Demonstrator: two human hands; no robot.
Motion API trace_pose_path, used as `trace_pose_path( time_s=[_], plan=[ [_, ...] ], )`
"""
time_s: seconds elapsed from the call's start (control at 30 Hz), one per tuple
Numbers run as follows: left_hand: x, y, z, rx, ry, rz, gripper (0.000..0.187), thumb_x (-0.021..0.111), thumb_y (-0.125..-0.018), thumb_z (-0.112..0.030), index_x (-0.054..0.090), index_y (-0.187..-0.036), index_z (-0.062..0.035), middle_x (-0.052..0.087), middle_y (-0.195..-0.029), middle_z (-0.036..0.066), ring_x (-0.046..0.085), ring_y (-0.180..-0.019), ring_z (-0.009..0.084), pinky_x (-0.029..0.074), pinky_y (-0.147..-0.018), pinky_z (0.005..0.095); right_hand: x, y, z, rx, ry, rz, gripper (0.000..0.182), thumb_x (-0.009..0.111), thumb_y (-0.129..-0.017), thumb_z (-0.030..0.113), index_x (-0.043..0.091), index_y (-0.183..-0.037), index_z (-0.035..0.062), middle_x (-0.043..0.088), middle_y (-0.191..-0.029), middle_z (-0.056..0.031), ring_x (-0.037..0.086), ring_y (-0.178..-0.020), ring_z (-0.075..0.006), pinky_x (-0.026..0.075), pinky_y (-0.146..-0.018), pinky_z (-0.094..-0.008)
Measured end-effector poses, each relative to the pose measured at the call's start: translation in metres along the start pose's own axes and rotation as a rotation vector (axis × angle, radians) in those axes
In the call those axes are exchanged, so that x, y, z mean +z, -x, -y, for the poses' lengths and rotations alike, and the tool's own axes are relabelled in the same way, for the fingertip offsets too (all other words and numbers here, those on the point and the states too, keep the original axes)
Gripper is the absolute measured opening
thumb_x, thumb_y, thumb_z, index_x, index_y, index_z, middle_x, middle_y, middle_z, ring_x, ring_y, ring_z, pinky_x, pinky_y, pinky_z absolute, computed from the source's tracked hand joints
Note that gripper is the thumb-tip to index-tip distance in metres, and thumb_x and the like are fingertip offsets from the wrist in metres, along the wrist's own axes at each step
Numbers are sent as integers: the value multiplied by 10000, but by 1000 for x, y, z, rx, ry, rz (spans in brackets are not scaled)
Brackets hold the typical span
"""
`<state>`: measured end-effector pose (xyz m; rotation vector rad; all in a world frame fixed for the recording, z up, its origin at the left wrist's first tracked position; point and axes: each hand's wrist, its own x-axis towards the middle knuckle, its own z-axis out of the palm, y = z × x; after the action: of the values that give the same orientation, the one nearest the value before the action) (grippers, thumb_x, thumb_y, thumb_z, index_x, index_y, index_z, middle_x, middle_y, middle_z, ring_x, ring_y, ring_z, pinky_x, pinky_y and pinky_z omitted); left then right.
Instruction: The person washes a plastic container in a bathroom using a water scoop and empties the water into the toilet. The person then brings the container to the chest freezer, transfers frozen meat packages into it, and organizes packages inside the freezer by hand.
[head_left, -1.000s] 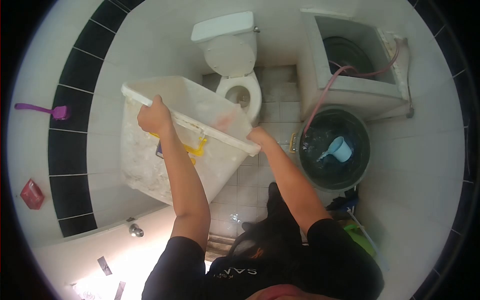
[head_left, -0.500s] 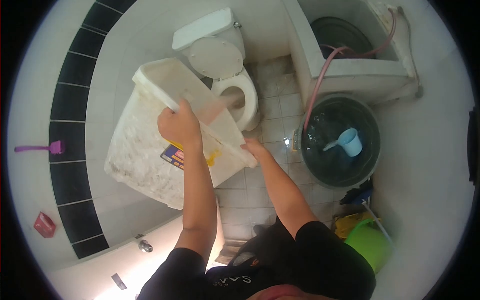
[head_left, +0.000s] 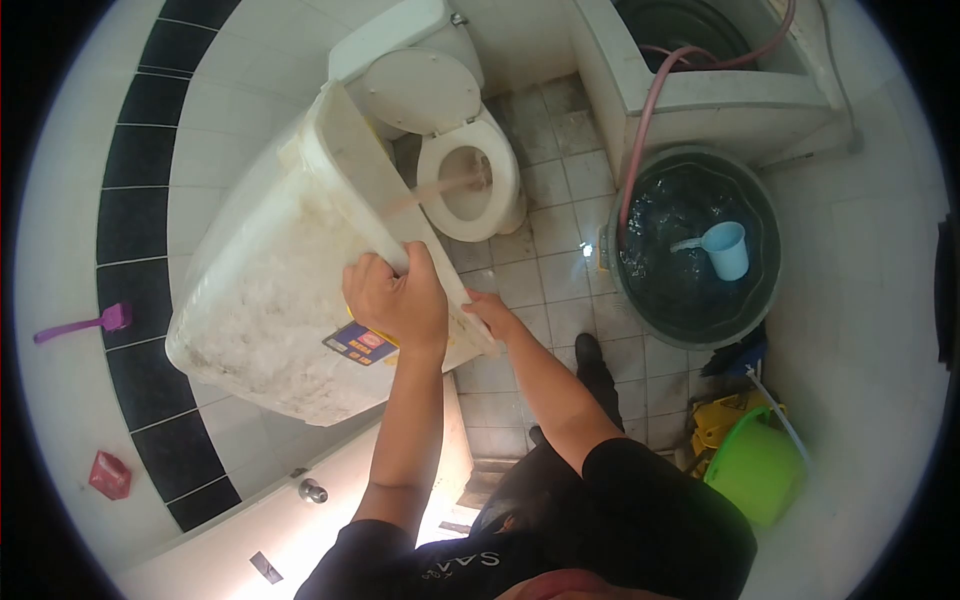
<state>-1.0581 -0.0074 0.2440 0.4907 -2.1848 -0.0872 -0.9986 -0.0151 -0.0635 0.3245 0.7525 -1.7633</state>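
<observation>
A large white plastic tub (head_left: 260,300), stained with dirt, is held tilted on its side with its mouth toward the toilet (head_left: 505,215). Brownish water (head_left: 430,192) streams from it into the bowl. My left hand (head_left: 400,305) is closed around the tub's near rim, beside a blue and yellow label (head_left: 360,342). Lower on the same rim, near its corner, my right hand (head_left: 490,315) grips with the thumb side showing; its other fingers are partly hidden.
Right of the toilet stands a dark round basin (head_left: 665,320) of water with a light blue dipper (head_left: 727,252) and a pink hose (head_left: 640,140). A green bucket (head_left: 755,470) sits at lower right. Along the left wall hangs a purple brush (head_left: 85,325); a door knob (head_left: 313,490) is below.
The tub has tipped further, its bottom swinging left, and the water stream is clearer. Both hands keep their hold on the rim. The camera view has shifted, and a foot now shows on the floor.
</observation>
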Motion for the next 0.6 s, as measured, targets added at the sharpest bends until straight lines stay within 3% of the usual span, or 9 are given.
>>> trace_pose_path(
  time_s=[0.27,0.37,0.43,0.47,0.53,0.6],
  plan=[
    [1,-24,-4,-69,-56,-60,298,627,-644,2,358,-520,-34,385,-519,62,358,-556,229,293,-512,367,-1,11,35,42,90,7,556,588,-851,24,441,-1387,36,599,-1196,-98,588,-1030,-198,467,-880,-304],
    [-7,-42,-12,-252,-112,-101,280,638,-655,10,395,-524,-38,407,-529,46,386,-556,205,302,-517,356,-36,-2,49,1,187,-52,568,578,-844,21,430,-1392,26,594,-1212,-108,589,-1030,-208,463,-883,-301],
    [-29,-60,-23,-580,100,-220,211,622,-688,-3,454,-562,-24,455,-559,15,428,-573,151,353,-546,313,-38,27,92,-95,278,-26,586,573,-832,14,413,-1396,3,590,-1230,-129,589,-1034,-206,454,-890,-298],
    [-41,-66,-25,-596,91,-250,211,622,-688,-3,454,-562,-24,455,-559,15,428,-573,151,353,-546,313,-22,62,126,-158,374,-87,592,578,-825,18,412,-1392,-7,591,-1230,-134,589,-1032,-199,455,-886,-299],
    [-68,-83,-29,-958,287,-322,124,603,-714,-10,519,-624,8,544,-638,4,477,-602,117,391,-560,292,-14,102,173,-276,588,-166,612,592,-809,29,409,-1391,-17,594,-1228,-138,585,-1040,-183,458,-879,-295],
    [-83,-87,-21,-980,285,-398,106,604,-718,-19,535,-649,22,569,-660,12,489,-595,124,393,-545,300,-17,124,206,-348,718,-205,626,604,-792,32,414,-1387,-21,603,-1208,-138,588,-1036,-178,468,-865,-287]
  ],
)
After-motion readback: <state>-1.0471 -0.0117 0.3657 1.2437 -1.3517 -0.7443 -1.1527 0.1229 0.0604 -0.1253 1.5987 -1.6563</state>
